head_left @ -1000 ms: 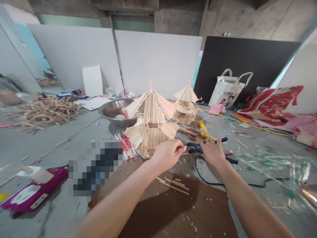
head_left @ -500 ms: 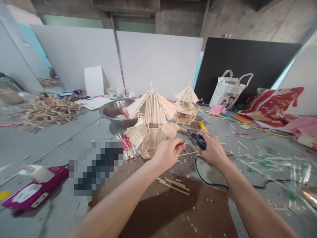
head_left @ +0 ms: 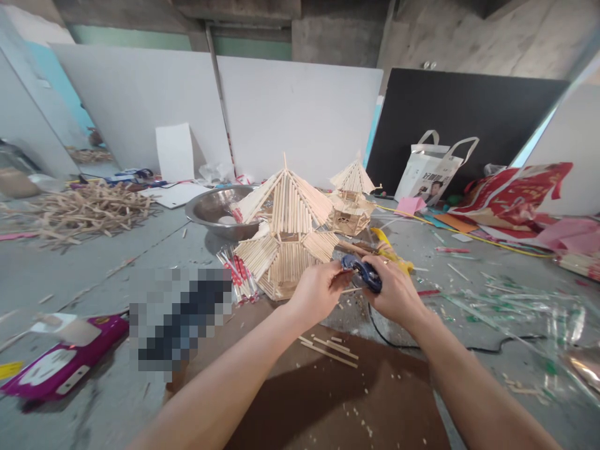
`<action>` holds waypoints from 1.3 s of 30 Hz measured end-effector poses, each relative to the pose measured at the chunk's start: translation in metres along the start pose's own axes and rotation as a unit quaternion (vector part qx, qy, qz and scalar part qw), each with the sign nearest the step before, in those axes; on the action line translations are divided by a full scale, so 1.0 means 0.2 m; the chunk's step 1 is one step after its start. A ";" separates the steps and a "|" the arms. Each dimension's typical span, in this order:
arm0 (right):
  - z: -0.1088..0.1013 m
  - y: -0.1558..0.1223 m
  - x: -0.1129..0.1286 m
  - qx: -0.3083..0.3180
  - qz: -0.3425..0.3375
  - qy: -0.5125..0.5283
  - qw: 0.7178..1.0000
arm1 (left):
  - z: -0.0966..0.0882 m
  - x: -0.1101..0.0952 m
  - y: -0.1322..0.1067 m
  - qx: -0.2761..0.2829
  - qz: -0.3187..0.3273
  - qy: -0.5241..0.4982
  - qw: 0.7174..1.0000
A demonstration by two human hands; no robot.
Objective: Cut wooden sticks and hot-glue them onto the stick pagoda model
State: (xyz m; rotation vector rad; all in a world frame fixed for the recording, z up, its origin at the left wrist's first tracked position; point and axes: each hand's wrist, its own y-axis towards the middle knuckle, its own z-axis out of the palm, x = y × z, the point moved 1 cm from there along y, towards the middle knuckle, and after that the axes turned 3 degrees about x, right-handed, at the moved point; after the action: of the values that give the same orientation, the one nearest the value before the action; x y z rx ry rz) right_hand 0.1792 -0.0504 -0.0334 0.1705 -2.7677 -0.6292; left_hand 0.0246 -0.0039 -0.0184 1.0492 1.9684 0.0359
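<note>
My right hand is closed around dark blue cutters, a pliers-like tool. Their head points left and meets the fingertips of my left hand. That hand pinches a short thin wooden stick, now mostly hidden by fingers and tool. Just behind my left hand stands a tiered pavilion model built of thin wooden sticks, with a pointed roof. A smaller stick pavilion stands farther back to the right. Several cut sticks lie on the brown board below my forearms.
A steel basin sits behind the model, with packaged sticks in front of it. At left are a stick pile and a purple device. A yellow object, black cable and plastic wrappers lie at right.
My right hand has moved left, bringing the cutters' head to my left fingertips. The stick end that showed there is now covered. The yellow object behind my right hand shows more.
</note>
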 end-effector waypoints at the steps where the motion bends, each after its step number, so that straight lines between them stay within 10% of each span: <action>1: 0.00 0.00 0.00 0.000 0.002 -0.003 1.000 | 0.00 -0.01 0.00 0.000 0.002 0.004 1.000; 39: 0.00 -0.01 0.03 0.020 0.026 -0.050 0.998 | -0.02 -0.03 0.00 0.019 -0.038 0.085 0.995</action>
State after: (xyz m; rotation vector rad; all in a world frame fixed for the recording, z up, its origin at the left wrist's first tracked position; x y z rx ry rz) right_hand 0.1744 -0.0537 -0.0337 0.0757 -2.8722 -0.5845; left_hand 0.0226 -0.0066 -0.0114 1.0238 2.1694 0.0476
